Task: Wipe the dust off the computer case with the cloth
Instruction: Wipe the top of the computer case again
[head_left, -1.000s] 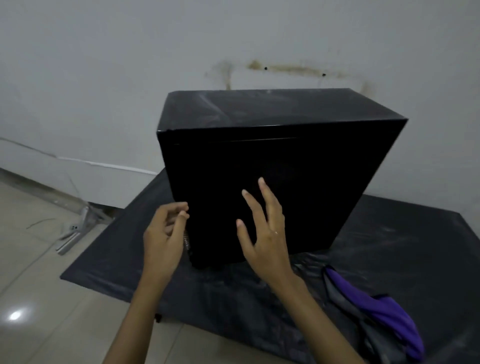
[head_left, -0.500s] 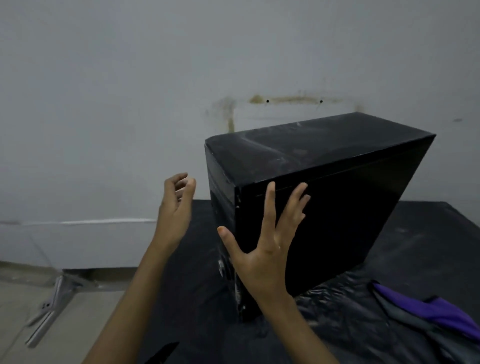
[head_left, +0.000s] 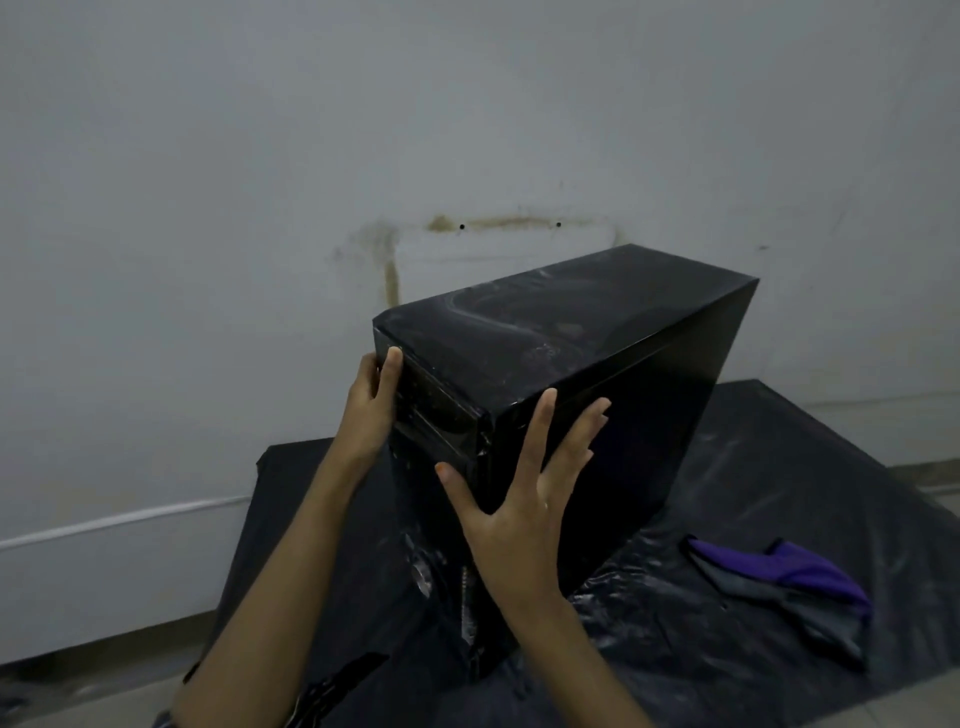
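A black computer case (head_left: 566, 332) stands upright on a black plastic sheet (head_left: 789, 467), its top streaked with pale dust. My left hand (head_left: 368, 408) holds the upper left edge of its narrow front face, thumb on the front, fingers hidden round the side. My right hand (head_left: 524, 512) lies flat on the right side panel by the front corner, fingers straight and spread, thumb across the front. The purple and grey cloth (head_left: 795, 579) lies crumpled on the sheet to the right of the case, apart from both hands.
A grey-white wall (head_left: 260, 208) with brown stains rises close behind the case. Pale tiled floor (head_left: 78, 691) shows at the lower left and along the sheet's right edge. A dark object (head_left: 337, 686) pokes out near my left forearm.
My left hand has moved from the air onto the case's front left edge. My right hand stays on the side panel. The case's front now faces me more.
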